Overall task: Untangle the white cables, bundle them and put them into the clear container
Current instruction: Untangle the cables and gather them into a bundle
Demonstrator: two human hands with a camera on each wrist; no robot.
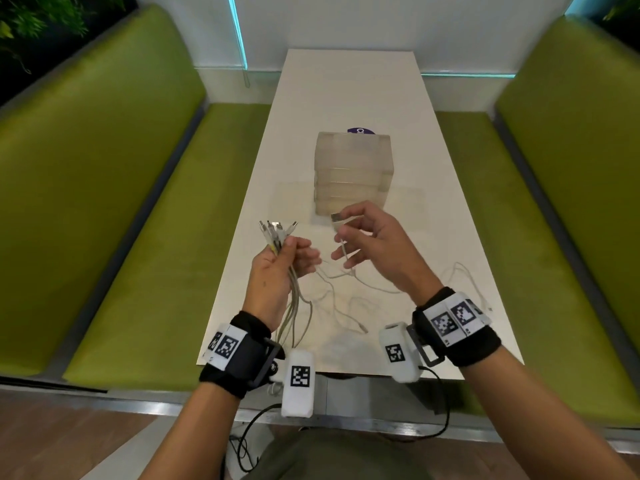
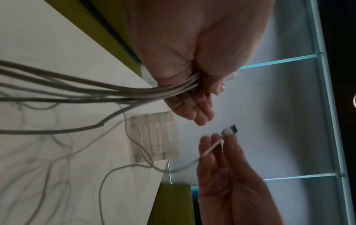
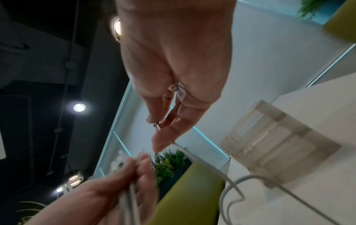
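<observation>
My left hand [image 1: 284, 261] grips a bunch of several white cables [image 1: 294, 299] near their plug ends [image 1: 277, 228], which fan out above the fist; the cords [image 2: 96, 91] trail down over the table's near edge. My right hand [image 1: 360, 237] pinches the USB plug [image 1: 335, 217] of one more white cable [image 2: 212, 146] between thumb and forefinger, a little to the right of the left hand. Its cord [image 3: 212, 167] loops down to the table. The clear container [image 1: 353, 174] stands just beyond both hands, mid-table. Both hands hover above the table.
Loose white cable loops [image 1: 346, 303] lie on the white table [image 1: 349, 91] near its front edge, one strand [image 1: 467, 275] reaching right. A purple sticker [image 1: 360, 130] shows behind the container. Green benches [image 1: 138, 237] flank the table on both sides.
</observation>
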